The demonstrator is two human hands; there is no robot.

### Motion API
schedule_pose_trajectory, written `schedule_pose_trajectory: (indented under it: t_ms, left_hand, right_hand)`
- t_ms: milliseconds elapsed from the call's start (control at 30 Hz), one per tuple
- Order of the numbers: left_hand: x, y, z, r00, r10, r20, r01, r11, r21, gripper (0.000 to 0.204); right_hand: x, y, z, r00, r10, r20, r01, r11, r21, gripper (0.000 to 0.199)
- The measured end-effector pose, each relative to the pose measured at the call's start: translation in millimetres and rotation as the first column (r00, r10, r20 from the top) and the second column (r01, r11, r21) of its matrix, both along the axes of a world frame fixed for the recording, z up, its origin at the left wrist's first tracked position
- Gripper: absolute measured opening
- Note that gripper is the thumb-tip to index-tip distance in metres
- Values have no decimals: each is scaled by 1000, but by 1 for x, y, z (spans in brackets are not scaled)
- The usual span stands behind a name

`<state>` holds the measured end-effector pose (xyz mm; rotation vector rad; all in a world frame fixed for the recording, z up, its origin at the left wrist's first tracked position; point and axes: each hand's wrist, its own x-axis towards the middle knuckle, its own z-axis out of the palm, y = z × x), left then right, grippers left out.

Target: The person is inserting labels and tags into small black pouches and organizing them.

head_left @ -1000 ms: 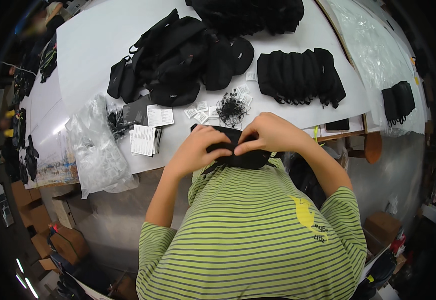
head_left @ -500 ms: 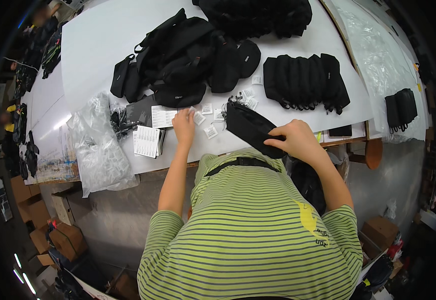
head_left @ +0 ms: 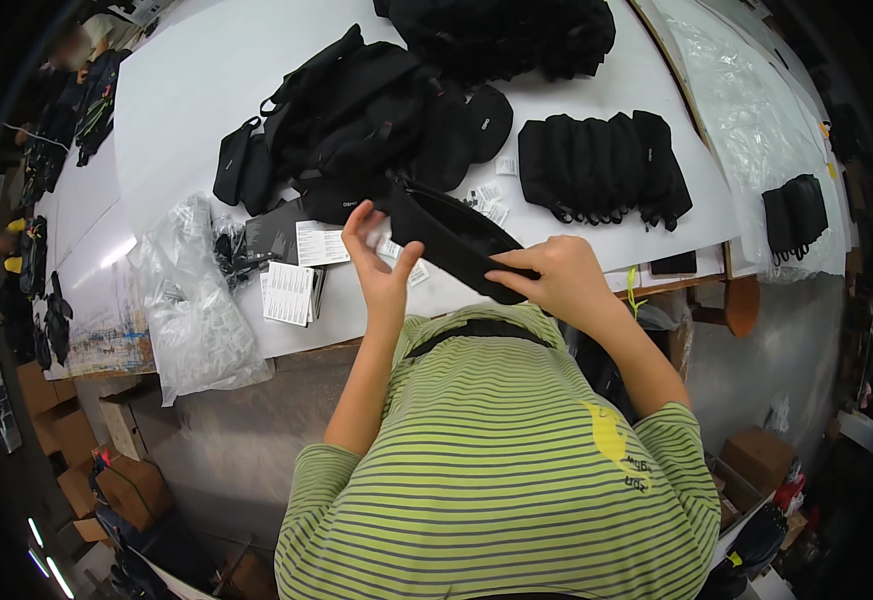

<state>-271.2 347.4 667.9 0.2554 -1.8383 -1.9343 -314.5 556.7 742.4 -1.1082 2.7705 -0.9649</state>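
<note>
While raised: pouch (head_left: 453,238) now lifted off the surface (head_left: 186,110)
Right hand (head_left: 556,280): fingers clamped on pouch's near end
Left hand (head_left: 381,262): back from the tags (head_left: 486,200), fingers loosely spread beside pouch, gripping nothing visible

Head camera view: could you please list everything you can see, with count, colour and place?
Pouch: one, black, held above the table edge.
Table: one, white, filling the upper picture.
Bag pile: one heap, black, table centre.
Row of folded pouches: one row, black, right of the heap.
Plastic bags: clear, left table edge.
Paper cards: white, beside the plastic.
Cardboard boxes: several, brown, floor left.
Left hand: open, raised beside the pouch.
Right hand: gripping the pouch.
</note>
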Motion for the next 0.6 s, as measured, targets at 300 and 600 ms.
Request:
schedule_pose_trajectory:
  t_ms: [300,600]
  left_hand:
    - [7,12,12,964,-220,147,-5,539,842,50]
    - [4,6,20,978,-187,94,5,469,883,44]
  right_hand:
    - [6,-16,6,951,-97,295,194,927,-320,18]
    - [14,-9,-37,662,113,741,365,815,-451,27]
